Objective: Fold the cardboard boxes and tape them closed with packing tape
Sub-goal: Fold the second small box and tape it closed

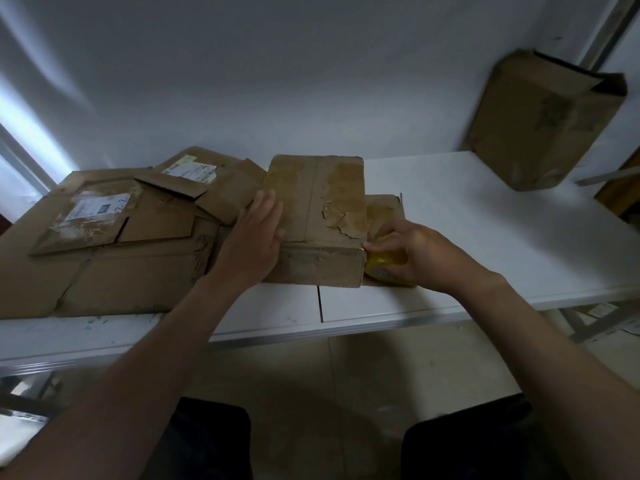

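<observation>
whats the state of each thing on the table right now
center box: folded, top flaps closed, surface peeling
tape roll: held at the box's right near corner
left hand: flat on the box top
right hand: grips the tape roll
flattened boxes: unfolded, piled at left
far box: standing at right rear, top open

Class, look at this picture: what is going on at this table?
A person seems to be taping a cardboard box on a white table. The left grip lies flat on the box's top, steadying it. The right grip holds a yellow tape roll against the box's near right corner. Flattened boxes lie piled to the left; another box stands at the table's far right.
</observation>
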Demonstrator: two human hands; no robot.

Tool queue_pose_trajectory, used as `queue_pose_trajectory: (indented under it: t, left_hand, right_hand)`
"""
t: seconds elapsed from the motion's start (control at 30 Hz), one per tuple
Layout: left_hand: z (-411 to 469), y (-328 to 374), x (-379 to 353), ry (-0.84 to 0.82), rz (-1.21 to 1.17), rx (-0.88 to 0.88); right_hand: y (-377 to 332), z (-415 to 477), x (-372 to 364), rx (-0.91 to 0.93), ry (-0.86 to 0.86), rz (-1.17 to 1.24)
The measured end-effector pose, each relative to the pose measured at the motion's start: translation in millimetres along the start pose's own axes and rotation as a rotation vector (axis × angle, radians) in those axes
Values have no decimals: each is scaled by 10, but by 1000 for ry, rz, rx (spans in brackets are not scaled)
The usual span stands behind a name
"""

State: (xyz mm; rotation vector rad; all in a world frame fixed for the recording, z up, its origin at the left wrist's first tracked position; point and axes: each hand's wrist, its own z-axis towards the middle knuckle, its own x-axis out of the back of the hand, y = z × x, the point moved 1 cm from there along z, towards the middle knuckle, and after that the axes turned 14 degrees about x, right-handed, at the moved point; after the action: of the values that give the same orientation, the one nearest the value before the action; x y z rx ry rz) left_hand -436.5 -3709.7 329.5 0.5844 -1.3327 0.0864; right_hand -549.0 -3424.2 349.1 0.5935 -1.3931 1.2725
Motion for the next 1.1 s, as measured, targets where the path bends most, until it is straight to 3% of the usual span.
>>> queue_pose_trajectory:
  t: [0.27, 0.37, 0.5, 0.73, 0.9, 1.1]
  left_hand:
    - [28, 225, -75, -77, 137, 251]
    - [29, 195, -44, -59, -64, 247]
    - [50, -90, 32, -7, -479, 243]
    - [-123, -547, -3, -188, -1002, 294]
    - [-245, -583, -88, -74, -925, 389]
    - [-344, -322, -65, 132, -435, 362]
  right_hand:
    - [-454, 400, -247, -218, 202, -363]
    - [-493, 486, -310, -225, 198, -460]
    - [-408, 471, -240, -186, 165, -318]
    - [-246, 421, -192, -148, 169, -138]
    - [-206, 415, -215, -152, 182, -86]
    - [-270, 416, -198, -130, 179, -181]
